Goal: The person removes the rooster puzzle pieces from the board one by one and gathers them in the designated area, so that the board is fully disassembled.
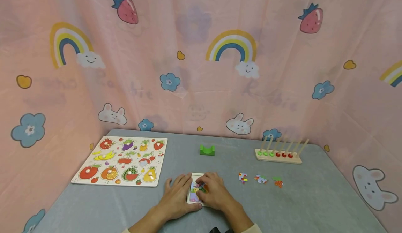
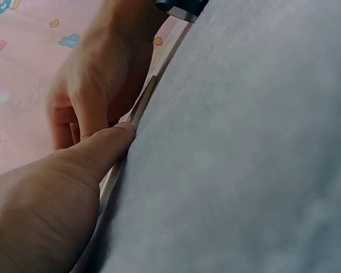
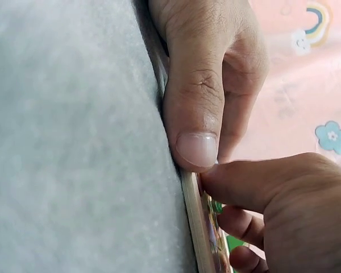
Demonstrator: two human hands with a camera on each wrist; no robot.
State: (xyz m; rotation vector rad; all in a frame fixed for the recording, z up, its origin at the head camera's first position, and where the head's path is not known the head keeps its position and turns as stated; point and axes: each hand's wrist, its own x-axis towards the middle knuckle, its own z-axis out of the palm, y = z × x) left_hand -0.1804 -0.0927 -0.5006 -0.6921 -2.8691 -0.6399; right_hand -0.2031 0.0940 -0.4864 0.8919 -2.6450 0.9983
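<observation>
A shallow wooden tray (image 1: 197, 174) lies flat on the grey table (image 1: 125, 208), near the person and between their hands. In it are colourful puzzle pieces (image 1: 194, 194), showing lilac, yellow and green; the hands hide part of the picture, so how many pieces it holds cannot be told.

The left hand (image 1: 176, 198) lies along the tray's left side with its fingers extended and close together, the thumb spread out to the near edge, where it touches the rim. The right hand (image 1: 217, 194) arches over the tray's right part, fingers bent and thumb lowered, a narrow gap between thumb and forefinger above the pieces. Whether it pinches one of them or just touches them cannot be told. In both wrist views the two thumbs come close together at the tray's edge.

To the right of the tray, three loose jigsaw pieces (image 1: 261, 179) lie in a row on the table, apart from one another. Behind them stands a wooden bead rack (image 1: 277, 158) with upright pegs; green beads (image 1: 265, 153) sit low on the left pegs and red beads (image 1: 284, 155) on pegs farther right. Beyond the tray is a small green block (image 1: 207, 152) with a curved hollow in its top. At left lies a pale fruit board (image 1: 117, 149) carrying fruit pictures, among them bananas, grapes and a pear.
</observation>
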